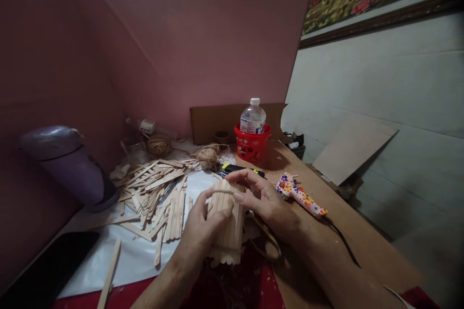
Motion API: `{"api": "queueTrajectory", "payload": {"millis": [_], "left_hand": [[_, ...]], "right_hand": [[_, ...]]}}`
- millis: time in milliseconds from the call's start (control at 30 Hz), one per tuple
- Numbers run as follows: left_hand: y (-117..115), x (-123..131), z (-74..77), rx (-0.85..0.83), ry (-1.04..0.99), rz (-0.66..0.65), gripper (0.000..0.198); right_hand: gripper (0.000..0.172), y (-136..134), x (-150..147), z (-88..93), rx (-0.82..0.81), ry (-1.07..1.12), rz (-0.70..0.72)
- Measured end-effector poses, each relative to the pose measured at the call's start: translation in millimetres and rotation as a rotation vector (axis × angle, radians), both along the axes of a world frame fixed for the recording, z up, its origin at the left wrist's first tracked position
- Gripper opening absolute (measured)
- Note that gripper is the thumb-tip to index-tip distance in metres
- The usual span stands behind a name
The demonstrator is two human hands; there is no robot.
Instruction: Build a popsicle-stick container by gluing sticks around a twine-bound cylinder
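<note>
Here's the table (350,246), its right edge slanting off beside the tiled wall, and over its left part a white sheet (139,270) spread out towards the near edge. On that, a sprawling stick pile (155,181)! The purple tumbler (68,164) leans out at the left edge, while the red bucket (250,145) minds the far right corner with a bottle (253,116) standing in it.

Now the centre of the action, at the near edge: left hand (201,224) and right hand (263,198), both closed on the stick bundle (232,231)! It sits right between them, tilted, touching both: left thumb pressed across its front, right thumb and fingers pinching its upper right rim.

Wide of the right hand, towards the right edge, lies a flowery glue gun (300,195); just under that wrist, scissors (273,246); towards the far edge, a twine ball (207,156).

And the smallest player, the twine band (223,192), runs across the bundle's upper part, by the right thumb. This looks like the step of seating that band; the next move calls for a steady left hold and the right fingertips keeping the twine snug and level.
</note>
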State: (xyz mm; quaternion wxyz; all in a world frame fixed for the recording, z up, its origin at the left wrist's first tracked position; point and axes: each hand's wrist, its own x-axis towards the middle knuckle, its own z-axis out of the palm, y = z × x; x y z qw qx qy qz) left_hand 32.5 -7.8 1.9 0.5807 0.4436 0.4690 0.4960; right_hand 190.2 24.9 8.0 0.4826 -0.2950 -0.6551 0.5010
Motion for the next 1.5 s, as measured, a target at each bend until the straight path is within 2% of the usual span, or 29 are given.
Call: {"api": "queueTrajectory", "payload": {"millis": [100, 300, 467, 633, 867, 1033, 1167, 1500], "left_hand": [[0.1, 1.0, 2.2, 0.010, 0.018, 0.018, 0.061], [-0.3, 3.3, 3.0, 0.019, 0.030, 0.018, 0.063], [-3.1, 4.2, 3.1, 0.022, -0.022, -0.003, 0.062], [-12.8, 7.7, 12.5, -0.074, -0.103, 0.023, 0.052], [-13.7, 8.1, 17.2, -0.104, -0.104, 0.012, 0.059], [-11.4, 9.8, 18.0, -0.067, -0.144, 0.009, 0.047], [-16.3, 9.9, 20.7, -0.075, -0.134, -0.006, 0.045], [-5.2, 7.2, 2.4, 0.003, -0.089, -0.038, 0.062]], "right_hand": [[0.032, 1.6, -1.3, -5.5, 0.000, -0.013, -0.016], [0.040, 4.0, -2.5, -10.7, -0.069, 0.021, -0.001], [0.040, 0.7, -3.2, -4.2, -0.147, 0.068, 0.013], [0.043, -2.7, -1.8, 0.7, -0.213, 0.084, 0.016], [0.042, 1.0, 1.3, -1.3, -0.210, 0.067, 0.046], [0.042, 1.2, 1.7, -1.7, -0.194, 0.062, 0.062], [0.041, 1.2, 2.9, -1.1, -0.197, 0.054, 0.067], [0.048, 2.3, 3.9, 2.1, -0.287, 0.089, 0.118]]}}
